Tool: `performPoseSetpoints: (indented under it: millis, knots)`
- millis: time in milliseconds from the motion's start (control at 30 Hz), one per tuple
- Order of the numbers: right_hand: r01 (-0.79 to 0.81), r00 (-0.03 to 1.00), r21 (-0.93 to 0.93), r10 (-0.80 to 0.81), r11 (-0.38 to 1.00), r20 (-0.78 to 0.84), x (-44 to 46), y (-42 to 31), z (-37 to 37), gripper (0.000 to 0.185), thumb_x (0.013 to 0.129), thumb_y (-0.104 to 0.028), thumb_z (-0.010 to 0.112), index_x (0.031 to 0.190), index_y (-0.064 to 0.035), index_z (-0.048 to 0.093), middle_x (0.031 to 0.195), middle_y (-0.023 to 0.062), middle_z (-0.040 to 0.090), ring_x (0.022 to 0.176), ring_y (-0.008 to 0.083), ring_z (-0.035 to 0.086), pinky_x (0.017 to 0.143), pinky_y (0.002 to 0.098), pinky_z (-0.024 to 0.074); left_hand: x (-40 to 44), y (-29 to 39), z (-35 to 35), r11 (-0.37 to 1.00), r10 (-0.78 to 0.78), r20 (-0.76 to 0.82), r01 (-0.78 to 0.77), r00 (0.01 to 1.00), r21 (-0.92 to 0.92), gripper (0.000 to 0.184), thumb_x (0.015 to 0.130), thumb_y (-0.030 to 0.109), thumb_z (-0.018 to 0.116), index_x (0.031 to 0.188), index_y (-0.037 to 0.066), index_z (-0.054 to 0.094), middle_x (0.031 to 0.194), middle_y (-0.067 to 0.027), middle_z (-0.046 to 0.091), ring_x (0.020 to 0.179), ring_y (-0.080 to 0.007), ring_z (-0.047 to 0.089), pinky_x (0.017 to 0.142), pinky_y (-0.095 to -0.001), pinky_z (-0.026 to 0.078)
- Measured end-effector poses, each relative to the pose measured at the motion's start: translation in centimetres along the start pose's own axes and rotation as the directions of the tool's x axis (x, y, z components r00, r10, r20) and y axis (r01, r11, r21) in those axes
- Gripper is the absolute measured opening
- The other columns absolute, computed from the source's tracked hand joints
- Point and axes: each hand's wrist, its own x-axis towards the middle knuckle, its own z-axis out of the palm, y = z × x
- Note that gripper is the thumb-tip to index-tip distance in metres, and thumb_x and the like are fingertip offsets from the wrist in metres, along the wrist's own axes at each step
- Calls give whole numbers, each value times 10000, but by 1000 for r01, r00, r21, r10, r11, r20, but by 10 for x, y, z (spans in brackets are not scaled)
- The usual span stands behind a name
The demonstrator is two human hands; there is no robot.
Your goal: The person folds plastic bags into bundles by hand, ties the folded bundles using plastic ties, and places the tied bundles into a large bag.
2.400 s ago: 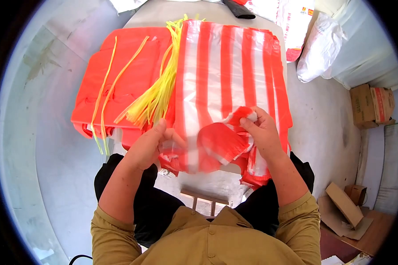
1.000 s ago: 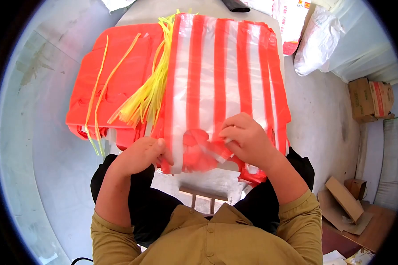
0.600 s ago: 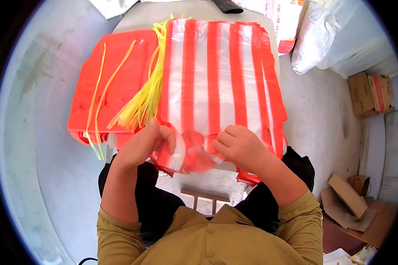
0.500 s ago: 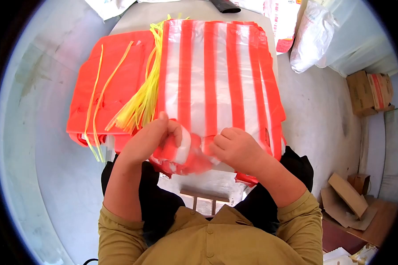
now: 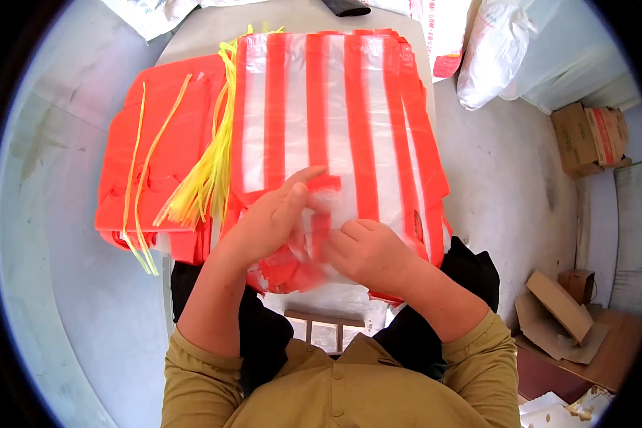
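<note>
A stack of red-and-white striped plastic bags point(image 5: 367, 128) lies in front of me. At its near left corner is my left hand point(image 5: 274, 221), fingers stretched out over the crumpled, blurred end of the top bag. My right hand point(image 5: 371, 253) is closed at the near edge, its curled fingers pinching the plastic of that bag. The loose near end hangs in red folds between and below both hands. Left of the stripes, a bundle of yellow plastic ties point(image 5: 207, 171) rests beside a folded red pile point(image 5: 157, 143), on which separate yellow strands lie.
The pale table point(image 5: 185, 43) carries both piles, and a black object point(image 5: 347, 7) lies at its far edge. A white sack point(image 5: 496, 53) stands beyond on the right. Cardboard boxes point(image 5: 588, 139) and an opened carton point(image 5: 560, 317) are along the right side.
My left hand has gone from curled around the bag's folded end to stretched-out fingers over it. My right hand keeps its pinch near the edge. The view has shifted slightly.
</note>
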Motion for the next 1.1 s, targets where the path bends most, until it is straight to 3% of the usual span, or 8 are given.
performPoseSetpoints:
  millis: [133,233,333,633,833,933,1033,1100]
  knots:
    - [-13,1000,-4,13,1000,4,1,-1,1,162,695,-85,704,806,-115,590,797,16,512,725,177,538,619,306,490,4,-8,1,970,232,-177,-214,957,115,345,1082,276,584,1316,32,657,1070,-98,723,802,-169,688,646,-283,534]
    - [-31,998,5,31,1000,50,4,-2,-3,136,732,-152,695,816,-99,601,801,25,565,789,202,595,656,322,501,2,0,-3,605,502,-200,-177,842,776,212,945,98,678,1149,59,718,1023,-81,728,954,-262,700,786,-367,567]
    - [-62,997,49,60,997,48,10,-2,-8,135,742,-152,696,805,-103,587,798,37,567,777,214,595,661,331,507,12,-10,-3,441,631,-84,-267,771,857,183,861,37,722,1043,47,723,1064,-113,733,956,-334,696,816,-416,569]
    - [-174,984,166,177,971,-3,15,8,-10,168,720,-37,727,869,-87,668,786,42,622,700,239,612,577,364,512,10,-12,-7,568,462,4,-299,887,767,213,864,-10,644,1066,28,703,1055,-144,737,973,-361,689,846,-432,561]
    - [-337,936,290,351,896,5,16,14,-14,151,812,-27,723,958,-65,729,859,84,691,768,281,677,651,380,552,-5,9,-10,680,383,101,-354,918,642,244,847,38,709,1090,25,698,1113,-146,726,1026,-355,686,853,-411,558]
    - [-395,908,345,420,852,3,13,17,-8,120,875,-159,709,983,-106,711,854,82,668,805,296,679,671,441,551,-2,5,-5,683,402,118,-384,908,621,251,829,51,760,1071,22,703,1143,-134,723,1049,-345,684,863,-411,558]
    - [-450,880,469,466,760,90,16,21,-20,169,909,-184,707,1037,-76,727,933,116,709,860,316,693,739,433,557,10,-12,-2,574,496,164,-464,853,675,254,814,46,786,1055,17,710,1118,-130,726,1031,-325,688,853,-411,563]
    - [-586,786,493,599,643,152,16,28,-40,204,925,-193,702,1078,-60,730,986,131,728,883,318,699,778,417,560,11,-11,0,593,491,158,-462,856,659,228,831,33,772,1051,15,713,1095,-130,726,1007,-320,686,831,-406,561]
